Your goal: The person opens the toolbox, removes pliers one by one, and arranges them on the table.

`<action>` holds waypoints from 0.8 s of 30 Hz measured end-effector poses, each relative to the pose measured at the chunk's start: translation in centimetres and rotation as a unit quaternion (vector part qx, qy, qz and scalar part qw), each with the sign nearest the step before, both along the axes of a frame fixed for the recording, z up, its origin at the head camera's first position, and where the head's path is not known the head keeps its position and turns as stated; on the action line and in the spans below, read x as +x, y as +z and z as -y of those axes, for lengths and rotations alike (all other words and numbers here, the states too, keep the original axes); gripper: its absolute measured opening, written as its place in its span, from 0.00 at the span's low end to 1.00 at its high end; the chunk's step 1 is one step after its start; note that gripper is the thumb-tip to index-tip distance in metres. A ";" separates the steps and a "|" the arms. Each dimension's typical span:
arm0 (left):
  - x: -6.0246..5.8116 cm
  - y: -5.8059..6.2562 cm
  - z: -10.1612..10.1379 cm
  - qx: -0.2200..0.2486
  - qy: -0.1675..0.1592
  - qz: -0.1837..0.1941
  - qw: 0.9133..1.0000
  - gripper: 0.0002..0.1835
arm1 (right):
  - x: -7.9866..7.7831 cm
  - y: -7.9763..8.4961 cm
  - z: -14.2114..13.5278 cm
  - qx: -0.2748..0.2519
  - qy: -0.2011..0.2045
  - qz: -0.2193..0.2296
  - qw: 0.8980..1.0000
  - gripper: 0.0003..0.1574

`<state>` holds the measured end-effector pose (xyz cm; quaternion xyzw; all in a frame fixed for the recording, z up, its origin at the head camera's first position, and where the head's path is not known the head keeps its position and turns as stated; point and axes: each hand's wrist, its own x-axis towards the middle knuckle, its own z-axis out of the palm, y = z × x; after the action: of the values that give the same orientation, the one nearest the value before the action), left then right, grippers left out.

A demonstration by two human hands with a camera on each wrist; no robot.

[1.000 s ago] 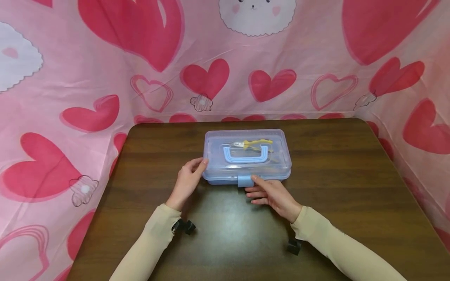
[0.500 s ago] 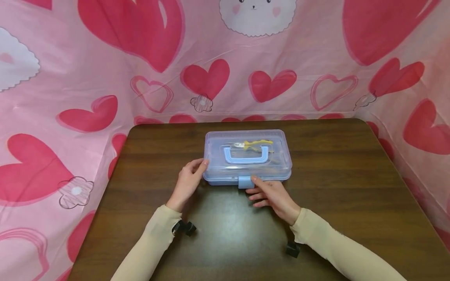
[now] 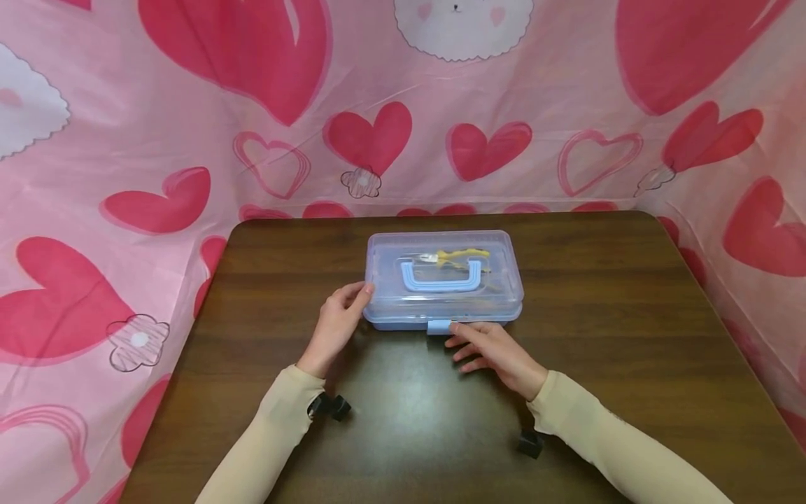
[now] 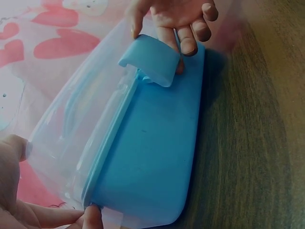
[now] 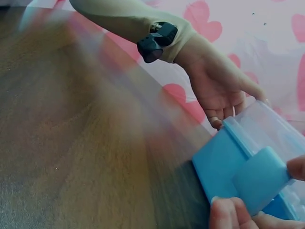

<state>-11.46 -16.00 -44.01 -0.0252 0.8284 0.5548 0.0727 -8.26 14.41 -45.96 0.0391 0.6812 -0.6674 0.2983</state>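
Note:
A plastic toolbox (image 3: 397, 325) with a clear lid (image 3: 384, 280) and a blue base sits on the table, lid down. Yellow-handled pliers (image 3: 462, 257) show through the lid, behind the blue carry handle (image 3: 441, 285). My left hand (image 3: 336, 322) grips the box's left end, thumb on the lid and fingertips at the rim. On the front, my right hand (image 3: 500, 353) pinches the blue latch (image 3: 438, 327) between thumb and fingers. In the left wrist view the latch (image 4: 152, 57) tilts outward, its upper edge apart from the lid.
The dark wooden table (image 3: 617, 315) spreads to both sides of the box and in front of it. A pink heart-patterned cloth (image 3: 428, 91) hangs behind and along the sides. Small black cameras (image 3: 330, 407) are strapped to both wrists.
My right thumb has moved down and toward me with the latch, which has swung outward from the lid's front. The left hand and the box have stayed in place.

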 end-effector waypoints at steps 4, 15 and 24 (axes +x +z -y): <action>0.0 0.0 0.1 -0.006 0.000 -0.005 1.000 0.33 | -0.3 0.2 -0.3 0.000 0.011 0.012 1.000 0.39; 0.0 0.1 0.1 -0.001 0.001 -0.001 1.000 0.32 | -0.7 -0.1 -1.2 -0.006 0.062 0.018 0.998 0.38; 0.0 0.1 -0.2 -0.001 0.004 -0.015 1.000 0.30 | -0.9 0.0 -1.3 0.017 0.061 0.042 0.997 0.45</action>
<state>-11.48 -15.81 -43.94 -0.0206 0.8298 0.5546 0.0582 -9.16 15.72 -46.00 0.0303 0.6805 -0.6341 0.3660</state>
